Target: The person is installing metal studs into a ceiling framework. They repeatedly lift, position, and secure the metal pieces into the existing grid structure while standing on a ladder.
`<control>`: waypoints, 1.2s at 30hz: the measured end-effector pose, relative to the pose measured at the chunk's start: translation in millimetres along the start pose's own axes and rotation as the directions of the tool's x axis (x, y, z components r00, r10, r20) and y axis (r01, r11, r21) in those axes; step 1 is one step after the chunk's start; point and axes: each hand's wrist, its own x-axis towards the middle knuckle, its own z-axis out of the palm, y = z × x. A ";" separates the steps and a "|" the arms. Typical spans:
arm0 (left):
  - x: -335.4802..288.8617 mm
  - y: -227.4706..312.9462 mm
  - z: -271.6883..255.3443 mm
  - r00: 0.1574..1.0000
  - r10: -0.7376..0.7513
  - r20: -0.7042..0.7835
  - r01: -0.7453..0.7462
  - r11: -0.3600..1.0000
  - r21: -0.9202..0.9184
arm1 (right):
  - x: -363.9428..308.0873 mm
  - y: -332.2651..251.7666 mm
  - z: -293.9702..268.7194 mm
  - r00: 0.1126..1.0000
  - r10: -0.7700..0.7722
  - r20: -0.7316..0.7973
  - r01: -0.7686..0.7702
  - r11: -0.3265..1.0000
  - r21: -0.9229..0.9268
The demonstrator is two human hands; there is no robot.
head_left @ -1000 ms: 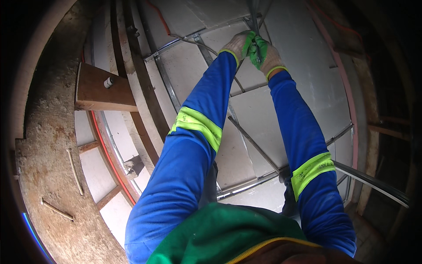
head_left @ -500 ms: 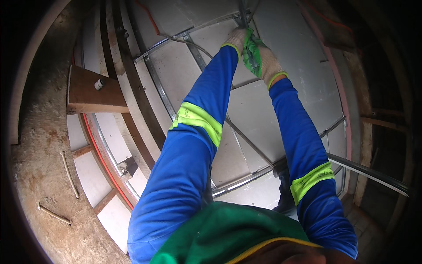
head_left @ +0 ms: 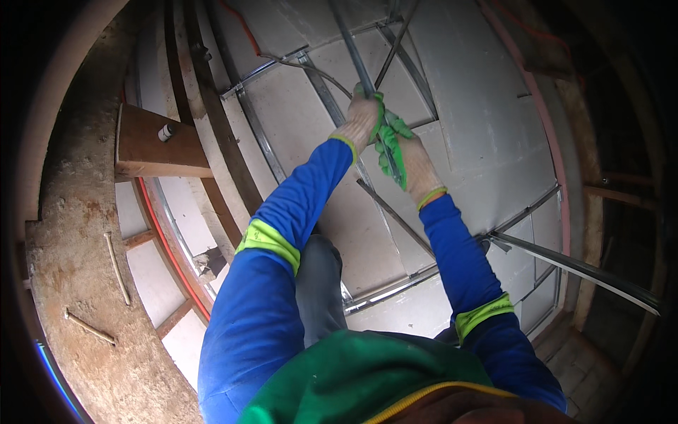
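Observation:
A long, thin grey metal profile slants down from the far edge of the view through both my gloved hands. My left hand, in a cream and green work glove, is closed around it. Just below and to the right, my right hand, gloved alike, grips the profile close to its near end, the green palm side turned left. Beneath the hands lie pale ceiling boards set among metal channels.
Thick timber beams and a brown block stand at left. A dusty plank bears two nails. An orange cable runs at the far side. Another metal channel juts out at right.
Both hands have come nearer to me, drawing the metal profile along, so more of it shows beyond the left hand. The hands have separated slightly.

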 end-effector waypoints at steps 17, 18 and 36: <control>157.3 31.7 50.5 0.935 0.174 0.309 -0.185 0.983 0.004 | 132.0 -21.3 -22.8 0.882 -0.461 -0.096 0.448 0.884 -0.135; 174.2 14.7 9.1 0.930 0.204 0.305 -0.251 0.960 0.126 | 121.7 -29.4 15.9 0.928 -0.360 -0.093 0.345 0.927 -0.146; 83.7 71.1 -21.0 0.987 0.082 0.137 -0.125 0.930 0.345 | 96.2 -10.4 20.7 0.869 -0.256 0.423 0.030 0.882 0.471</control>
